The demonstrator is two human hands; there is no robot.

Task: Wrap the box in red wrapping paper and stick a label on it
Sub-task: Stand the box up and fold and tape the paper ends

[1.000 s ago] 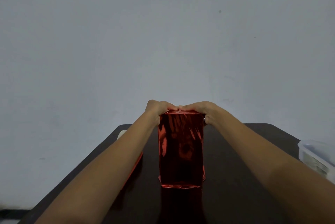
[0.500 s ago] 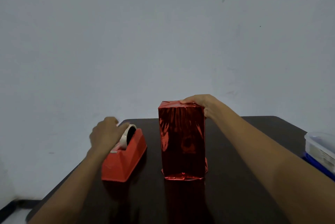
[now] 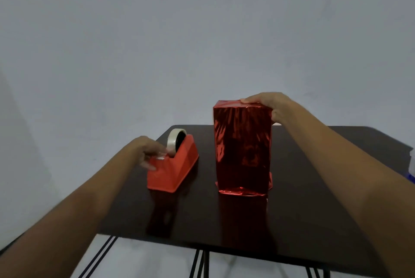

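A dark, glossy desk on thin black legs carries two things. The box, wrapped in shiny red paper, stands upright on end near the desk's middle, the paper flaring out a little at its foot. To its left, apart from it, sits a red tape dispenser holding a roll of clear tape. Both cast dim reflections in the desk's surface.

left hand: bare | right hand: bare | forearms unsleeved
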